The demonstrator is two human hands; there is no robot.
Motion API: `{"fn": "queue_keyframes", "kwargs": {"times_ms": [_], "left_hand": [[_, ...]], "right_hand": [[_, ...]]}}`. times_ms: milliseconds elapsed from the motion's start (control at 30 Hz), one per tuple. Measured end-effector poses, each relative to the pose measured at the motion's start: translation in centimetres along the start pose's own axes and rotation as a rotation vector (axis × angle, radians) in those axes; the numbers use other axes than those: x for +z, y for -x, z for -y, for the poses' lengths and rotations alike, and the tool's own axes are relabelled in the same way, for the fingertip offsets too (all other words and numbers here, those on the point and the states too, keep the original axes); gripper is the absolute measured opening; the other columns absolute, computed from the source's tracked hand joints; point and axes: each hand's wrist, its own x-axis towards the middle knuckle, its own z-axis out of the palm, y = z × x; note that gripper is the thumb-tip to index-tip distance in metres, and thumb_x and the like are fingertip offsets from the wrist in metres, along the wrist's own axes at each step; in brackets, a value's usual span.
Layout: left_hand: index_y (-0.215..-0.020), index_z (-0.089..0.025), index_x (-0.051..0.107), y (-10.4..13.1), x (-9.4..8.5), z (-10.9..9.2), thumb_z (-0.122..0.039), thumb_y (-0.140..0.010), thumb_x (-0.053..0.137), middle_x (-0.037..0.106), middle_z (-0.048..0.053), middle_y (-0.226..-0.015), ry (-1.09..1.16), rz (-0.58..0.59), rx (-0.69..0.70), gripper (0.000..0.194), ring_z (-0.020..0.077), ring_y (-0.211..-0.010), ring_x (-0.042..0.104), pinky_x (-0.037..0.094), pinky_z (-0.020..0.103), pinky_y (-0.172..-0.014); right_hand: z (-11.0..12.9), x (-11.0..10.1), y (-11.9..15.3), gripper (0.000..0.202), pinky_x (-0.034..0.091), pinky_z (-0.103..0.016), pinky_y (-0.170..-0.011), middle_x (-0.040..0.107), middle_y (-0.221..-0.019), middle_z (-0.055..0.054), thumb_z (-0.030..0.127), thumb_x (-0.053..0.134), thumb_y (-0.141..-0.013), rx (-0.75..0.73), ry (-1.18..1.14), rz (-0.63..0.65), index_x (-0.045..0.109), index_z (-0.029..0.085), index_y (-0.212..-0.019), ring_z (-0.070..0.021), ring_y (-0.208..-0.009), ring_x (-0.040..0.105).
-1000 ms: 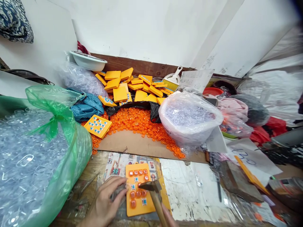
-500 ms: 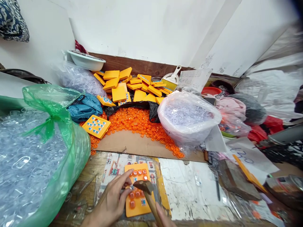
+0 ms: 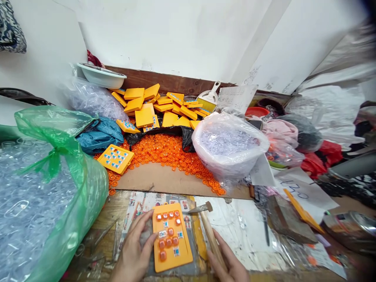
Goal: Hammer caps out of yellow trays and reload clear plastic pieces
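Two hands frame an orange tray (image 3: 172, 241): left hand (image 3: 135, 250) fingers spread on its edge, right hand (image 3: 230, 264) curled round a hammer (image 3: 205, 219); orange rings (image 3: 173, 154) and bags (image 3: 232, 145) crowd behind.

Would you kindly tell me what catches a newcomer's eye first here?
The spill of orange rings mid-bench, below a heap of yellow boards at the wall. At left bulges a green bag of clear pieces. Up front, the left hand steadies a yellow board; the right hand has a hammer in its grip.
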Motion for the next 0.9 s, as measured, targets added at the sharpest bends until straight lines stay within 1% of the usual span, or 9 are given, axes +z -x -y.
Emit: {"fn": "queue_keyframes", "kwargs": {"times_ms": [67, 167, 233, 300, 400, 533, 667, 800, 900], "left_hand": [[-0.126, -0.008, 0.057, 0.1, 0.3, 0.5, -0.04, -0.085, 0.051, 0.055, 0.022, -0.134, -0.088, -0.037, -0.008, 0.053, 0.0355, -0.127, 0.048, 0.041, 0.052, -0.103], [-0.133, -0.009, 0.052, 0.6, 1.1, 0.8, -0.038, -0.088, 0.048, 0.049, 0.02, -0.141, -0.168, -0.003, -0.031, 0.053, 0.0354, -0.137, 0.035, 0.032, 0.056, -0.109], [-0.136, -0.013, 0.049, 1.1, 1.9, 0.5, -0.034, -0.091, 0.044, 0.048, 0.017, -0.143, -0.158, -0.035, -0.032, 0.05, 0.0326, -0.139, 0.032, 0.025, 0.056, -0.113], [-0.135, -0.015, 0.05, 1.4, 2.7, 0.0, -0.032, -0.091, 0.043, 0.047, 0.015, -0.143, -0.096, -0.098, -0.034, 0.048, 0.0307, -0.139, 0.032, 0.018, 0.053, -0.115], [-0.132, -0.016, 0.052, 1.4, 3.8, -1.3, -0.037, -0.089, 0.048, 0.047, 0.015, -0.144, 0.12, -0.134, -0.123, 0.049, 0.0304, -0.137, 0.035, 0.02, 0.048, -0.116], [-0.14, -0.018, 0.037, 0.4, 4.9, -3.3, -0.046, -0.078, 0.064, 0.042, 0.016, -0.147, 0.642, -0.143, -0.31, 0.073, 0.0307, -0.131, 0.045, 0.044, 0.039, -0.104], [-0.138, -0.017, 0.035, -0.7, 4.9, -4.8, -0.037, -0.058, 0.084, 0.045, 0.019, -0.144, 0.925, -0.146, -0.505, 0.096, 0.0323, -0.124, 0.053, 0.054, 0.032, -0.089], [-0.14, -0.015, 0.031, -1.1, 3.6, -5.4, -0.025, -0.05, 0.09, 0.064, 0.019, -0.123, 1.113, 0.027, -0.747, 0.108, 0.0359, -0.1, 0.067, 0.058, 0.042, -0.08], [-0.138, -0.011, 0.037, -1.0, 2.9, -5.7, -0.023, -0.057, 0.087, 0.072, 0.019, -0.107, 1.207, 0.156, -0.798, 0.096, 0.0353, -0.088, 0.071, 0.058, 0.045, -0.078]], "right_hand": [[-0.3, -0.8, -1.0, 0.046, 0.058, -0.032, -0.079, 0.07, -0.116, -0.009, 0.045, 0.043, -0.093, -0.095, 0.261, 0.036, 0.058, 0.019, -0.129, -0.0256, -0.103, 0.067], [0.4, -0.9, -1.8, 0.043, 0.059, -0.034, -0.069, 0.069, -0.114, -0.013, 0.04, 0.048, -0.09, -0.431, 0.652, 0.061, 0.059, 0.021, -0.126, -0.027, -0.092, 0.069], [1.5, 0.0, -1.8, 0.036, 0.058, -0.04, -0.07, 0.066, -0.121, -0.012, 0.035, 0.052, -0.086, -0.602, 0.811, 0.003, 0.063, 0.026, -0.12, -0.0298, -0.095, 0.068], [2.7, 1.5, -1.6, 0.029, 0.055, -0.043, -0.073, 0.067, -0.121, -0.007, 0.03, 0.051, -0.086, -0.655, 0.872, -0.037, 0.066, 0.027, -0.11, -0.0301, -0.097, 0.066], [3.8, 3.4, -1.2, 0.026, 0.051, -0.044, -0.075, 0.069, -0.118, -0.003, 0.027, 0.047, -0.087, -0.645, 0.86, -0.055, 0.068, 0.027, -0.104, -0.0289, -0.1, 0.065], [3.8, 3.5, -1.4, 0.027, 0.052, -0.045, -0.072, 0.068, -0.121, -0.004, 0.033, 0.046, -0.089, -0.619, 0.86, -0.061, 0.066, 0.03, -0.107, -0.03, -0.101, 0.065], [2.7, 0.5, -2.7, 0.031, 0.057, -0.037, -0.075, 0.066, -0.123, -0.006, 0.039, 0.048, -0.091, -0.744, 0.818, -0.008, 0.063, 0.027, -0.115, -0.025, -0.104, 0.065], [-0.1, -3.7, -5.0, 0.045, 0.056, -0.041, -0.086, 0.063, -0.126, -0.013, 0.043, 0.036, -0.096, -0.458, 0.8, -0.217, 0.062, 0.014, -0.119, -0.0266, -0.11, 0.062], [-2.4, -5.3, -6.7, 0.062, 0.057, -0.048, -0.078, 0.065, -0.119, -0.021, 0.047, 0.022, -0.098, -0.362, 0.839, -0.266, 0.065, 0.005, -0.113, -0.0334, -0.101, 0.065]]}}
